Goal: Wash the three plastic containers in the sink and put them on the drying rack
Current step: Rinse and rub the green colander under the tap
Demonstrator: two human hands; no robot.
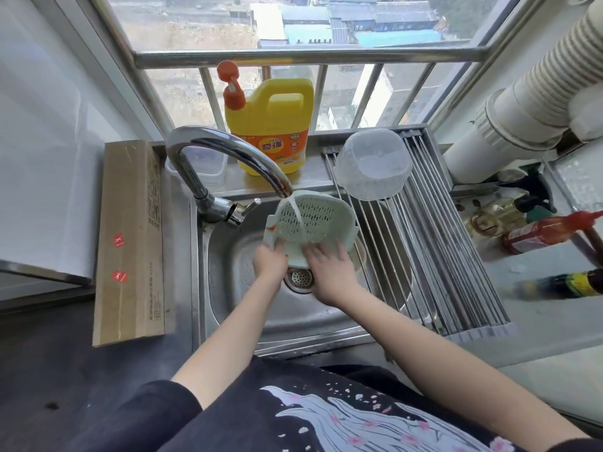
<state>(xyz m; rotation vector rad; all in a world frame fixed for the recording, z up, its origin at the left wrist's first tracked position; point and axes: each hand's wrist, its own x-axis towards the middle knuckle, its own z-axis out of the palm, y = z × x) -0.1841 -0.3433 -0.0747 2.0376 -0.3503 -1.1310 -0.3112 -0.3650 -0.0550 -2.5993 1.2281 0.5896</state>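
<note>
The pale green perforated plastic colander (310, 223) is at frame centre, tilted on edge above the stainless steel sink (228, 272), its holed face turned toward the camera. A stream of water from the curved chrome tap (225, 158) strikes its upper left portion.

Left hand (270, 261): grip closed around the lower left rim of the colander, fingers curled over the edge, forearm extending down toward the lower centre of the frame.

Right hand (329, 272): fingers spread and nearly straight, laid flat against the lower holed face of the colander; nothing is clasped. The forearm runs to the lower right of the frame.

Below the hands, the round metal drain strainer (298, 278) sits in the sink floor.

Right of centre, a clear plastic bowl (373, 164) rests tilted on the steel roll-up drying rack (440, 256) that spans the right side of the sink.

Behind the tap, a clear rectangular plastic container (208, 166) stands on the ledge, beside a yellow detergent jug with an orange pump (270, 125).

At the left of the frame, a long brown cardboard box (130, 243) lies on the bench (49, 370).
</note>
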